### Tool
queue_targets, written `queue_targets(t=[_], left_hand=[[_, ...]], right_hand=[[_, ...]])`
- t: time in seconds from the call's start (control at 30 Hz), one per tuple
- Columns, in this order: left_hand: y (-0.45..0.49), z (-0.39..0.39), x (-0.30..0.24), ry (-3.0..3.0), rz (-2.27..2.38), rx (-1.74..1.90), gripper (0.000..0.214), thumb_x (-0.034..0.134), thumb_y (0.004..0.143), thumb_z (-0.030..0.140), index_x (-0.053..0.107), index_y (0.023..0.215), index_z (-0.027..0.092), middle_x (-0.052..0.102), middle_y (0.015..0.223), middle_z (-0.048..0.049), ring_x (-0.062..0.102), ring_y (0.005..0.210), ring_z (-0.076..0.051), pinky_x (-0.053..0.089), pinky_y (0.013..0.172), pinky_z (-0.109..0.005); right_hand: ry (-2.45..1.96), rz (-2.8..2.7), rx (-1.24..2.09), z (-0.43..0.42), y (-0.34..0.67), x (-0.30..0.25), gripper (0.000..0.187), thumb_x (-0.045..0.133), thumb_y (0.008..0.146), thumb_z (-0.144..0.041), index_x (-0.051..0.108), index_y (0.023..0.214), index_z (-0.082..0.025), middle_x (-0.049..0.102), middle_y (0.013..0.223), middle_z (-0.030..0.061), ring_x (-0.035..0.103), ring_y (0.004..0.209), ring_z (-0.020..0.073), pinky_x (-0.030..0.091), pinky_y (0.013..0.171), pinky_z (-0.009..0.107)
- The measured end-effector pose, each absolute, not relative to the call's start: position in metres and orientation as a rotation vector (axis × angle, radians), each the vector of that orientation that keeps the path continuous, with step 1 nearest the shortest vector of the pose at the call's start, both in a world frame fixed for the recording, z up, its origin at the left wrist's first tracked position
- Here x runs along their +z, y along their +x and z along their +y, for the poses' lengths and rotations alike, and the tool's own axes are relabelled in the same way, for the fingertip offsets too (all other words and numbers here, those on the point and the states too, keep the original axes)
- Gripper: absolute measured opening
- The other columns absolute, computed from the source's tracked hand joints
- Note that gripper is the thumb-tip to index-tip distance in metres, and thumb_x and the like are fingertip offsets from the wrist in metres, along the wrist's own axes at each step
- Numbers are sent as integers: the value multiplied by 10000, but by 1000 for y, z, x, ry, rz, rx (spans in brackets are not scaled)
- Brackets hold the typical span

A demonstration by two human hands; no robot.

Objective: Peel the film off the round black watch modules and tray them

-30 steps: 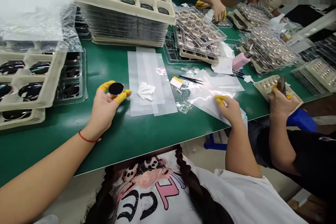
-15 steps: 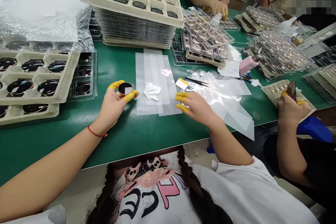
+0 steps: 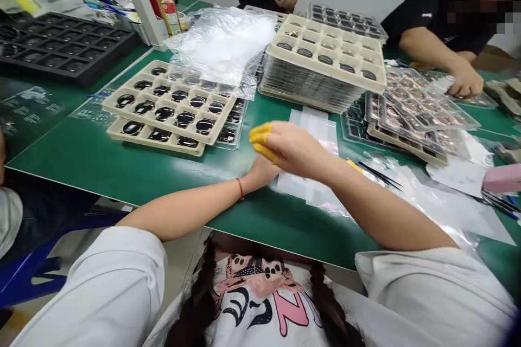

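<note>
My right hand (image 3: 285,146), yellow cots on its fingertips, reaches left across my body above the green table (image 3: 101,168); its fingers are stretched out together and nothing shows in them. My left hand (image 3: 260,172) lies on the table just under it. Only the heel of that hand and a wrist with a red string show; its fingers and anything in them are hidden. In front of both hands lie two beige trays (image 3: 114,105) of round dark discs, one on top of the other. Clear plastic sheets (image 3: 319,126) lie beyond the right hand.
A tall stack of beige trays (image 3: 325,73) stands behind, crumpled clear bags (image 3: 223,43) to its left. Clear trays of small parts (image 3: 419,114), black tweezers (image 3: 378,174) and a pink bottle (image 3: 502,178) lie right. A black tray (image 3: 61,49) sits far left. Two co-workers work opposite.
My head has turned left, bringing the disc trays to the middle. My right hand has crossed over the left hand, hiding its fingers and the round black disc they pinched.
</note>
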State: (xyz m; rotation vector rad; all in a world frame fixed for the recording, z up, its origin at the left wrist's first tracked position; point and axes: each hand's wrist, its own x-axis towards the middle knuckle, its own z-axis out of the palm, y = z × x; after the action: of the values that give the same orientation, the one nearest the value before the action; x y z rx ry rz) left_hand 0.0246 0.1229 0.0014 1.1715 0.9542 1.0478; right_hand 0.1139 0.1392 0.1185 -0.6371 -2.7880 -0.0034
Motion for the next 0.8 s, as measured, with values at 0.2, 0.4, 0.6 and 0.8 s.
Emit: queue_targets(t=[0.2, 0.4, 0.6, 0.8], left_hand=[[28, 132, -3, 922, 816, 1016, 529, 759, 700, 187, 403, 1092, 191, 673, 834, -23, 709, 767, -184, 550, 842, -390], [22, 139, -6, 798, 718, 1000, 531, 788, 651, 136, 421, 1032, 184, 670, 814, -2, 689, 717, -156, 553, 819, -377], [15, 144, -1, 745, 643, 903, 420, 798, 649, 144, 523, 966, 151, 682, 810, -2, 682, 693, -126, 540, 784, -327], [14, 151, -7, 667, 657, 805, 358, 730, 712, 69, 517, 989, 145, 679, 731, 14, 674, 611, -99, 526, 693, -263]], right_hand=[[-1098, -2767, 139, 224, 22, 118, 289, 529, 918, -240, 652, 1145, -111, 688, 1122, 134, 636, 995, 249, 468, 817, 345], [-1268, -2806, 154, 259, -25, 80, 296, 445, 939, -202, 628, 1146, -97, 657, 1177, 176, 639, 1066, 284, 504, 895, 398], [-1445, -2654, 41, 305, -44, 80, 491, 445, 909, -123, 443, 1392, -35, 295, 1552, 239, 274, 1468, 357, 373, 1123, 498], [-1624, -2457, 37, 373, -47, 107, 809, 620, 869, -342, 241, 1525, -58, 110, 1611, 235, 67, 1507, 408, 225, 1183, 579]])
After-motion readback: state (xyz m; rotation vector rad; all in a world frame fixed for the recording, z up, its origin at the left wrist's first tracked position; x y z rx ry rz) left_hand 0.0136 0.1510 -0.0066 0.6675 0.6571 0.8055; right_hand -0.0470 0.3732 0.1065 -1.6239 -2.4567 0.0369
